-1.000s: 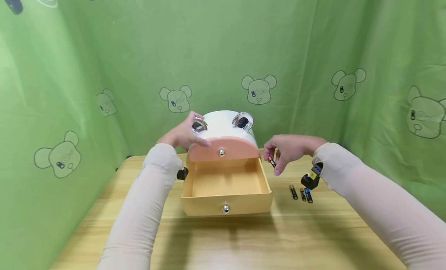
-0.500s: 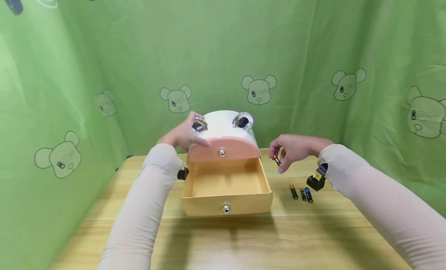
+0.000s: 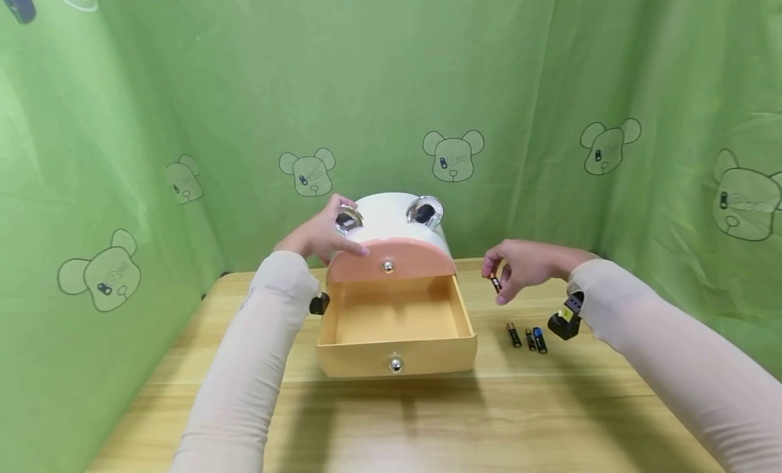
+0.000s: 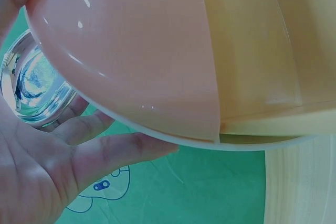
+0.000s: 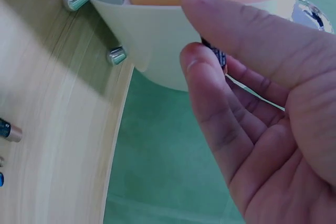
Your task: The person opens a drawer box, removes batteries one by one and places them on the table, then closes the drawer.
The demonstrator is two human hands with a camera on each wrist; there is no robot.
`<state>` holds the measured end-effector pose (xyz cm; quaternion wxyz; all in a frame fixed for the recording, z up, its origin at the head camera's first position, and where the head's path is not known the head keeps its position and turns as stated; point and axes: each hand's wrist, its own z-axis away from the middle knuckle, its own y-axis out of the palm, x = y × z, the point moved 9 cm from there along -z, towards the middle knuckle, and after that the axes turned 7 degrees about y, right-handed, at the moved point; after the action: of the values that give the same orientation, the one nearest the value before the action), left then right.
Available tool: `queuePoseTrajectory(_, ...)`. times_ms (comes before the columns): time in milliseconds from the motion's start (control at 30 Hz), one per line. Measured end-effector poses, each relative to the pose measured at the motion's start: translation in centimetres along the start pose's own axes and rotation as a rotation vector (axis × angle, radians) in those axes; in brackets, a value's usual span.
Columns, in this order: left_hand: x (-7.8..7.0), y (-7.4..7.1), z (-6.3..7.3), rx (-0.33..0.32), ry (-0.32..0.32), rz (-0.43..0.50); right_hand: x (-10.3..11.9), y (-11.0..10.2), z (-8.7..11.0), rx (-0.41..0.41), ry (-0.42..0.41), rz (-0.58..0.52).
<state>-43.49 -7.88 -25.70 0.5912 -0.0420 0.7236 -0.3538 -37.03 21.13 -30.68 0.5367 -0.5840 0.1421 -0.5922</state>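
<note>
A white storage box (image 3: 386, 212) with shiny round frog-like eyes stands on the table. Its pink upper drawer (image 3: 418, 259) is closed, and its yellow lower drawer (image 3: 357, 359) is pulled out with nothing in it. My left hand (image 3: 320, 233) grips the box's upper left side around one silver-rimmed eye (image 4: 39, 85), the thumb on the pink front. To the right of the box, my right hand (image 3: 527, 264) pinches a small battery (image 3: 495, 283) between thumb and fingers above the table. In the right wrist view the fingers mostly cover this battery (image 5: 219, 56).
Three dark batteries lie on the wooden table right of the drawer: one copper-ended battery (image 3: 514, 335), a thinner battery (image 3: 530, 340) and a blue-ended battery (image 3: 540, 340). A green curtain (image 3: 379, 86) with bear prints surrounds the table's back and sides.
My right hand has moved right, away from the box, and slightly down, with the battery still pinched. The left hand and the box have stayed in place.
</note>
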Motion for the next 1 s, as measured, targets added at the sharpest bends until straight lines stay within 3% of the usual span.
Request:
queuePoseTrajectory(300, -0.2, -0.5, 0.5, -0.001, -0.004, -0.048, -1.1, 0.1, -0.1, -0.043, 0.002, -0.012)
queuePoseTrajectory(1000, -0.2, 0.0, 0.1, 0.009, 0.016, -0.024, -4.4, 0.5, 1.1, -0.065, 0.046, -0.049)
